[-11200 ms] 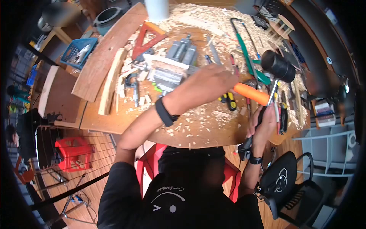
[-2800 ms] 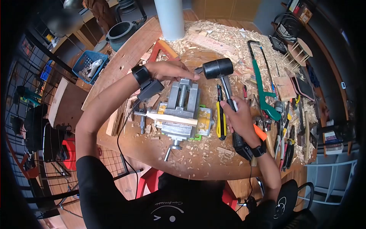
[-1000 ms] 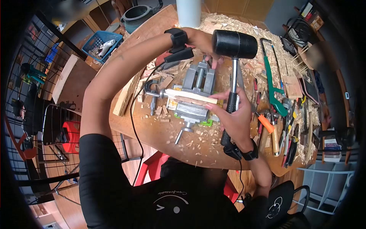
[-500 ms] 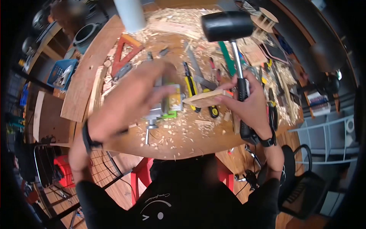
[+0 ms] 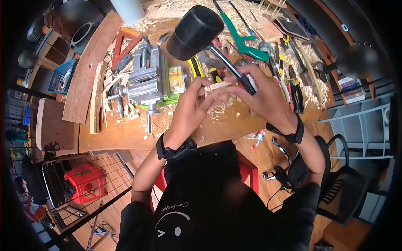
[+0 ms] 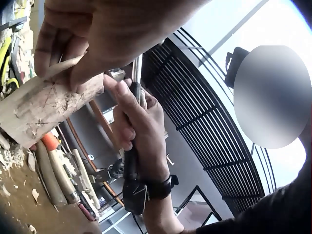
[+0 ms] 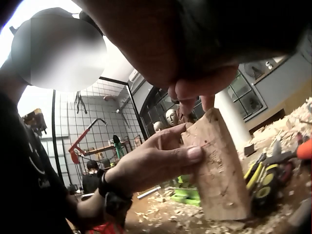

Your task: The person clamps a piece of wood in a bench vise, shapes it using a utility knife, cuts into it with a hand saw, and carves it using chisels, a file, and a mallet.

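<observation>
In the head view the left hand (image 5: 190,111) pinches one end of a small wooden block (image 5: 217,86) above the table's front part. The right hand (image 5: 268,98) grips the black handle of a rubber mallet (image 5: 197,31), its head raised over the table, and its fingertips are at the block's other end. The block's broad face, with dark marks and rough patches, shows in the left wrist view (image 6: 53,105) and the right wrist view (image 7: 219,170). A grey metal vise (image 5: 144,81) stands left of the hands, its jaws holding no visible wood.
Wood shavings (image 5: 167,8) cover the back of the table (image 5: 113,140). A green hacksaw (image 5: 238,39), pliers (image 5: 296,92) and other tools lie at the right. A long board (image 5: 90,71), a red set square (image 5: 121,48) and a wood strip (image 5: 97,100) lie at the left.
The wooden block has left the vise in the right hand's fingers. The left hand has come from the vise to hold it. The mallet head has tilted to the left.
</observation>
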Demonstrator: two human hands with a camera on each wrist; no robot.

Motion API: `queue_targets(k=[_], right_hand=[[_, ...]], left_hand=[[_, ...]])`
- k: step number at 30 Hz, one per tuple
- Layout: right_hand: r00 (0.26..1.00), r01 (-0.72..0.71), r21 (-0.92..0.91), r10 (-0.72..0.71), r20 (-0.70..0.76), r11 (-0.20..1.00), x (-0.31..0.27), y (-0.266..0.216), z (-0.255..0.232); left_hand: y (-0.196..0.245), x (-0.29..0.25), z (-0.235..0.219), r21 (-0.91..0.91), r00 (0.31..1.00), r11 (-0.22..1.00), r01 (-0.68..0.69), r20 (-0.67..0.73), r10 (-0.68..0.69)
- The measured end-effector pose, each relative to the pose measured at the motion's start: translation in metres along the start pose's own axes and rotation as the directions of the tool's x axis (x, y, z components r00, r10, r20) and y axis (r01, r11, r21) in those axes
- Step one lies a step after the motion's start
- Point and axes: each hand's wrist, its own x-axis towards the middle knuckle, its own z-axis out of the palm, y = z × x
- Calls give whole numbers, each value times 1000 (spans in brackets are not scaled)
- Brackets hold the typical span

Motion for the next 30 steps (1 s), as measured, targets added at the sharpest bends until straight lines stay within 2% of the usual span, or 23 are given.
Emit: queue_targets(k=[1,2,4,6,8,9,11,12,14,15,18,19,21,24,28,29,30], right_hand=[[999,32,-86,-36,-37,996,-6,-5,-5],[999,24,-84,-28,-42,996,-13,-5,-9],[989,-144,-36,145,37,989,-28,-6,-14],[990,-142,-51,142,8,989,-42,-7,-19],[995,-81,-221,92,43,972,-53,-10,-30],[994,-82,-224,95,47,971,-59,-8,-33],[987,-134,-300,153,42,945,-68,-4,-37],[987,-134,-302,154,44,944,-70,3,-35],[986,-154,-233,136,-91,960,-68,15,-31],[973,-217,-165,200,-116,962,-65,16,-31],[955,-269,-248,224,-195,931,-56,38,-29],[955,-269,-258,222,-196,928,-52,47,-29],[922,-371,-240,324,-212,897,-44,67,-30],[931,-344,-315,276,-239,885,-39,99,-31],[916,-362,-188,311,-252,913,-33,128,-31],[859,-497,-91,475,-192,863,-30,130,-33],[861,-495,-92,473,-188,864,-28,131,-33]], left_hand=[[-2,-1,1,-44,1000,999,25,9,-25],[-5,-2,2,-88,999,995,49,16,-48],[-9,-6,6,-156,999,987,49,5,-49],[-13,-8,7,-228,999,973,44,-11,-48],[-17,-10,4,-246,999,968,42,-6,-45],[-21,-11,1,-251,999,967,44,-6,-47],[-28,-11,-4,-237,995,967,91,70,-76],[-28,-12,-5,-240,995,967,92,69,-77],[-22,-12,-4,-314,997,947,63,66,-45],[-21,-13,-5,-322,997,945,63,69,-43],[-17,-14,-8,-293,998,955,53,47,-41],[-15,-16,-9,-260,997,963,69,41,-60],[-14,-19,-12,-214,996,973,84,45,-76],[-14,-20,-13,-183,996,981,70,59,-60],[-23,-19,-10,-197,1000,980,17,14,-15],[-23,-19,-11,-175,998,983,46,44,-39],[-23,-19,-13,-152,995,985,76,75,-65]])
